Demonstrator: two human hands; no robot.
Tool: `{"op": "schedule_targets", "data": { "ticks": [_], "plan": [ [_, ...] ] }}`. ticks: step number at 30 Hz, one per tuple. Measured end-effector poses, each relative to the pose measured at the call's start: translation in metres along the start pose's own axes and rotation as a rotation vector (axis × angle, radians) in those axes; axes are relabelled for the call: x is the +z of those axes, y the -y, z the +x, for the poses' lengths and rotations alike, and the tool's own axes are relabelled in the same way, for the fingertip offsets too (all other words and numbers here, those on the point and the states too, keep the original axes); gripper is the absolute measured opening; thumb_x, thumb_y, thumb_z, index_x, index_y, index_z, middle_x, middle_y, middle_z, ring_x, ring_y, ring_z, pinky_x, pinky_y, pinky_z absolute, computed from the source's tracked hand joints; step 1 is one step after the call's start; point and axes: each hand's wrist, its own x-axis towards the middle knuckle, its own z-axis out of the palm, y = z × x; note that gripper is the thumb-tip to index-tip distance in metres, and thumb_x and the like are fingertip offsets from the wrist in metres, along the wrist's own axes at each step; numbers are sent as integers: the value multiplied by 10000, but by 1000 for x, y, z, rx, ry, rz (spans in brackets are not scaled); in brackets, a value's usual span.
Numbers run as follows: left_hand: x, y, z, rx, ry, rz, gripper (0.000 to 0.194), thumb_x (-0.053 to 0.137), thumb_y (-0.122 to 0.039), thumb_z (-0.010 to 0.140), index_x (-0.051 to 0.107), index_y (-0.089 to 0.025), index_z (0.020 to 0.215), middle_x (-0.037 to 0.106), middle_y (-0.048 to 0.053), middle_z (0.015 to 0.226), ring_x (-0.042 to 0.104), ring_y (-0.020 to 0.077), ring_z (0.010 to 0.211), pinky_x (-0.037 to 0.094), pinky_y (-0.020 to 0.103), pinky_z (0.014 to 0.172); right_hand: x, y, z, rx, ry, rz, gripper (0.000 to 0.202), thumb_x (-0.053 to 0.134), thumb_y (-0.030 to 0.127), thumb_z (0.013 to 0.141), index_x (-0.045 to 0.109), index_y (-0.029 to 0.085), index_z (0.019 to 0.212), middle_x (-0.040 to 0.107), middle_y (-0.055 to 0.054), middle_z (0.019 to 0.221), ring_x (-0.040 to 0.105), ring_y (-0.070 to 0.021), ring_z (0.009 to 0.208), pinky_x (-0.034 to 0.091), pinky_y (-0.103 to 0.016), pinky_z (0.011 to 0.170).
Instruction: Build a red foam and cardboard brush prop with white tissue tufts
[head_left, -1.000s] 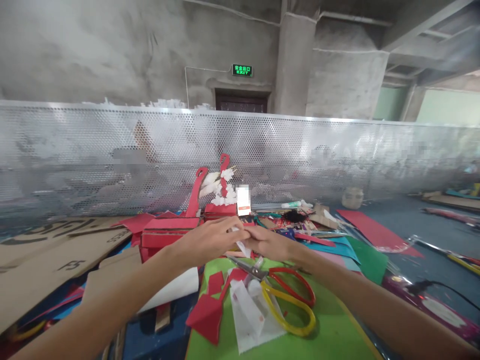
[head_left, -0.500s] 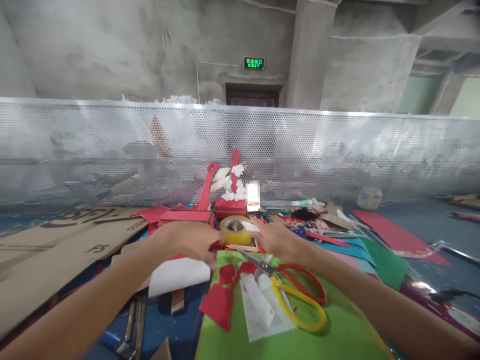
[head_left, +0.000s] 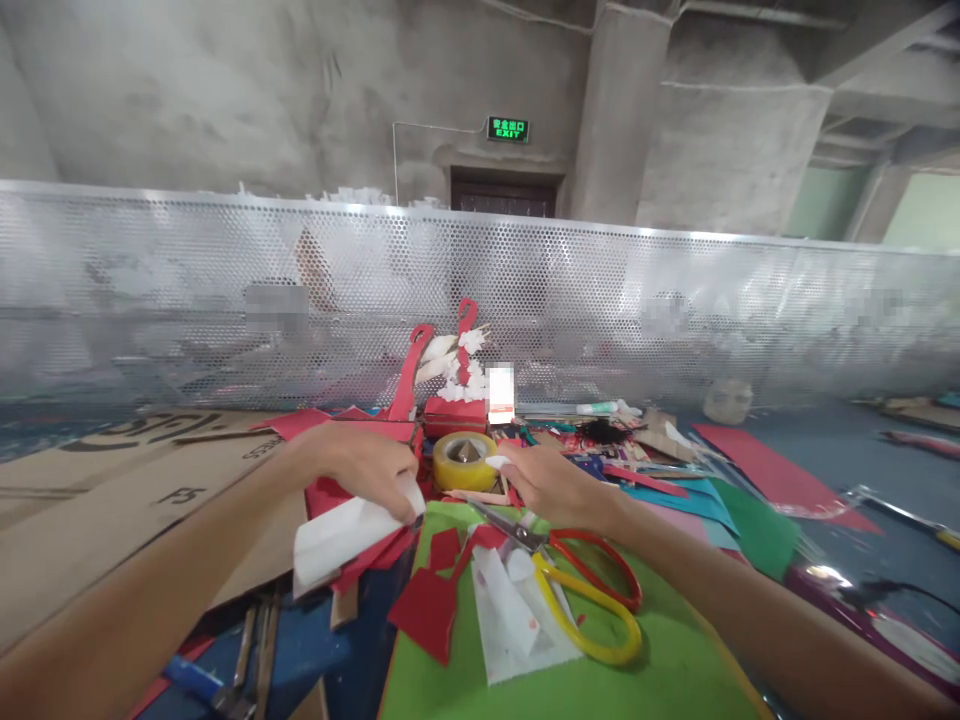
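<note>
My left hand (head_left: pixel 369 466) is closed at the right end of a curled white sheet of paper (head_left: pixel 346 540), with red paper pieces (head_left: pixel 386 560) beneath it. Between thumb and fingers, my right hand (head_left: pixel 553 485) pinches a small white piece (head_left: pixel 497 461), perhaps paper, beside a roll of yellow tape (head_left: pixel 459 476). Below my right hand, scissors (head_left: pixel 592 610) with one red and one yellow handle lie on a green sheet (head_left: pixel 675 670). Red cut-outs (head_left: pixel 429 612) and a translucent white paper scrap (head_left: pixel 521 640) lie to their left.
Printed cardboard (head_left: pixel 127 530) covers the left side. A red and white paper model (head_left: pixel 459 385) stands at the back before a perforated metal panel (head_left: pixel 600 300). Coloured sheets (head_left: pixel 757 525) and a purple device (head_left: pixel 862 620) lie to the right. A blue-handled tool (head_left: pixel 196 680) is front left.
My left hand has moved left from the tape roll onto the white sheet, and more red paper shows beneath. My right hand stays beside the roll with the white piece. The view has shifted slightly.
</note>
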Motion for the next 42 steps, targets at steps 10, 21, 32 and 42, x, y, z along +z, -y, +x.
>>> {"op": "schedule_targets", "data": {
  "ticks": [10, 21, 32, 42],
  "plan": [
    [6, -32, 19, 311, -241, -812, 567, 715, -351, 786, 585, -242, 1328, 672, 73, 1143, 630, 193, 894, 497, 240, 718, -26, 20, 5, 103, -190, 590, 338, 532, 501, 935, 652, 188, 896, 627, -20, 784, 544, -157, 704, 400, -271, 658],
    [60, -35, 51, 219, -314, -1463, 407, 649, -343, 837, 623, -165, 1203, 703, 102, 1133, 666, 241, 987, 555, 330, 827, -9, -1, 12, 238, -286, 639, 276, 576, 355, 833, 513, 174, 635, 429, 33, 594, 365, -108, 571, 272, -237, 510],
    [92, -30, 59, -42, -220, -1507, 451, 756, -321, 775, 615, -156, 1170, 745, 126, 1036, 733, 275, 866, 624, 407, 738, -19, -37, 15, 309, -350, 652, 217, 618, 366, 781, 594, 150, 798, 630, -5, 711, 547, -150, 632, 395, -238, 552],
    [60, -53, 48, 64, -528, -1380, 302, 739, -288, 807, 700, -138, 1066, 770, 111, 1033, 735, 229, 879, 611, 287, 734, -42, -65, 12, 348, -436, 317, 268, 557, 321, 810, 655, 118, 953, 726, -100, 908, 650, -236, 801, 475, -324, 711]
  ]
}}
